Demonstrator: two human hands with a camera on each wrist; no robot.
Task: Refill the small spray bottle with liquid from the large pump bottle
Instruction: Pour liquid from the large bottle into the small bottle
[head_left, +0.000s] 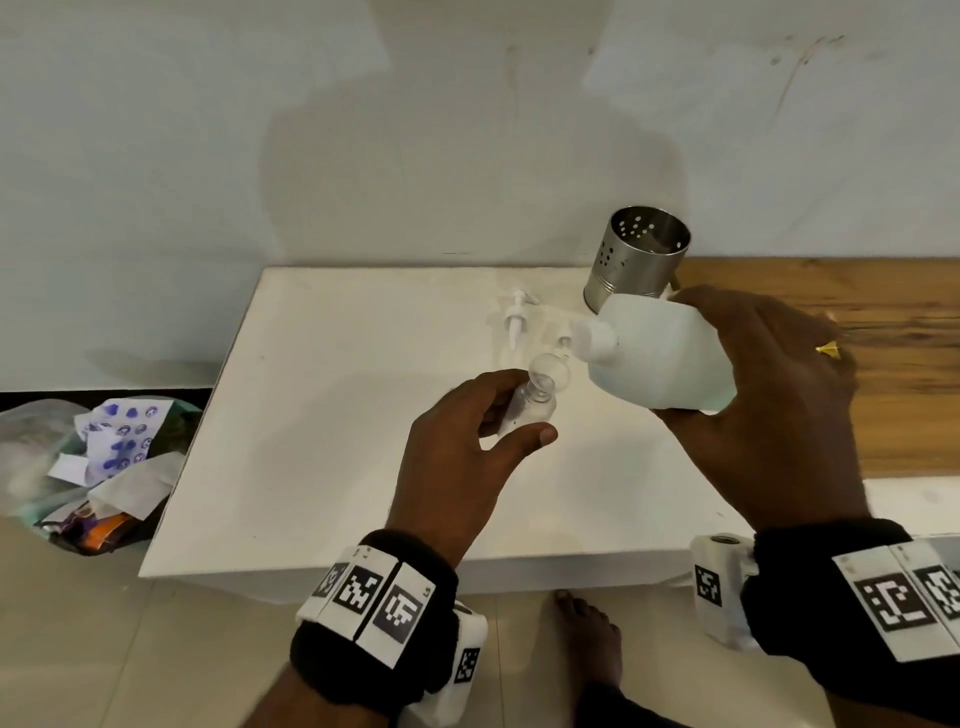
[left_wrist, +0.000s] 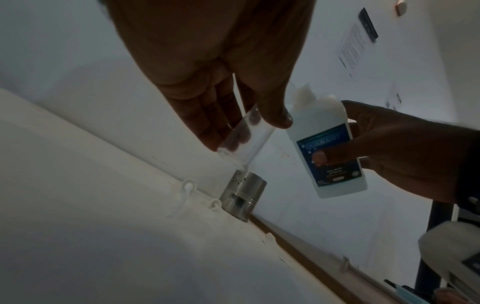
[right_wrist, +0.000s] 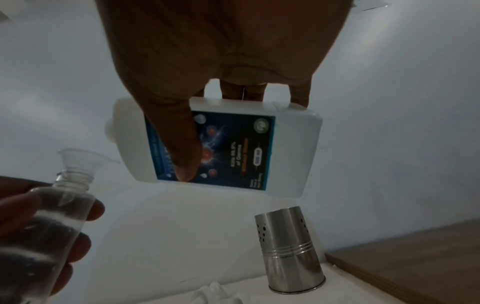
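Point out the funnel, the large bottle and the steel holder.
funnel (right_wrist: 78, 159): right wrist view, on its clear cone above the small bottle's neck.
large bottle (head_left: 670, 358): head view, on its white side wall.
steel holder (head_left: 636, 270): head view, on its outer wall.

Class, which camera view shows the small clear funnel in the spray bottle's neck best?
The right wrist view: the funnel stands in profile, seated in the spray bottle neck. The head view shows only its round mouth from above; the left wrist view hides it behind the left hand.
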